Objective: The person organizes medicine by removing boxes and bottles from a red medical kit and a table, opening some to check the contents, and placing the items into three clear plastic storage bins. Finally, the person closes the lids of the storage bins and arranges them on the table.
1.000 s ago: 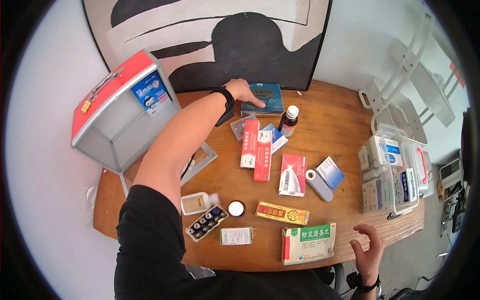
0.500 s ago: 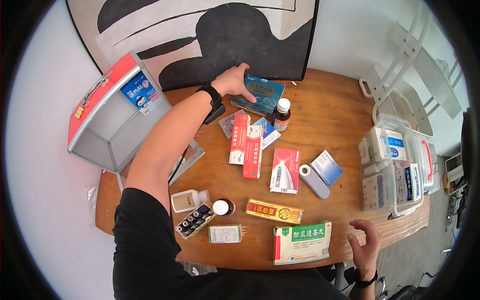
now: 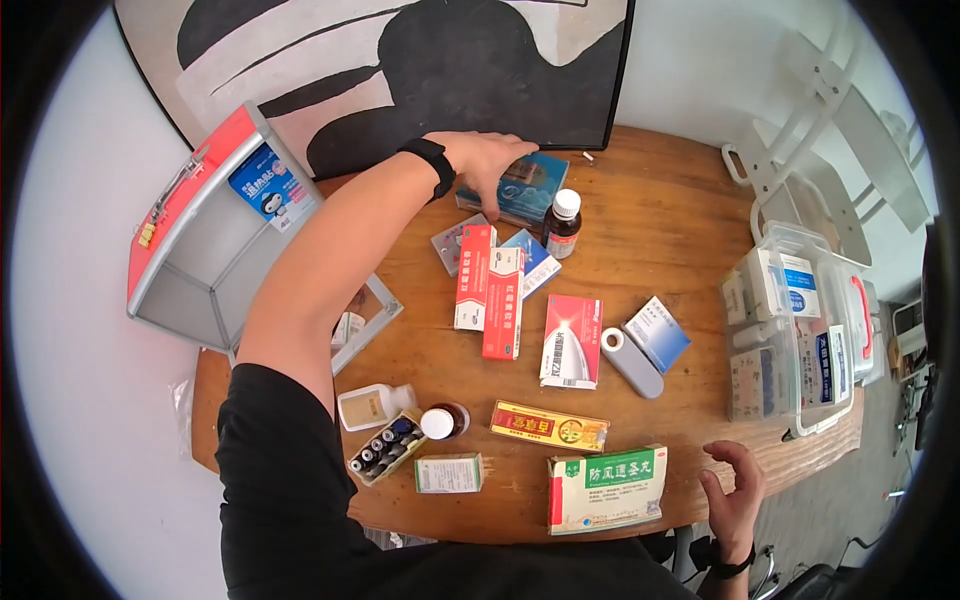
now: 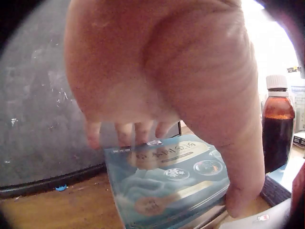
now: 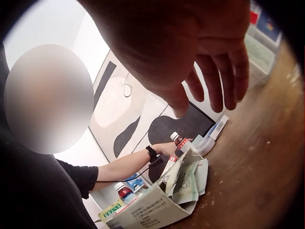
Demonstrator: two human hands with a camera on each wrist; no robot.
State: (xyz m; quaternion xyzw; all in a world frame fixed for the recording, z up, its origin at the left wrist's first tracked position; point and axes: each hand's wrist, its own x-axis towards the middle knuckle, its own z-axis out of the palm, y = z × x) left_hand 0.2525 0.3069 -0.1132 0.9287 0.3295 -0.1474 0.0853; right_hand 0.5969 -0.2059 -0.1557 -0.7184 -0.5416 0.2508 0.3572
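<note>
My left hand (image 3: 488,160) spans a glossy blue box (image 3: 533,190) at the back of the table. In the left wrist view its fingers reach to the box's far edge, while the thumb (image 4: 245,181) stands beside the near side. A brown bottle with a white cap (image 3: 563,225) stands right next to the box. Holding nothing, my right hand (image 3: 735,490) hovers over the front right table edge with fingers loosely bent. Nearest to it lies a green and cream medicine box (image 3: 607,495).
Red and white boxes (image 3: 503,300), a red box (image 3: 571,345), a grey device (image 3: 632,362) and a yellow box (image 3: 550,428) lie mid-table. Small bottles (image 3: 385,447) stand front left. An open red-edged case (image 3: 205,270) is at left, a clear bin (image 3: 790,330) at right.
My left hand has shifted from pressing its thumb on the blue box to spanning over it. The box has turned slightly. My right hand stays nearly still; the head view has moved somewhat.
</note>
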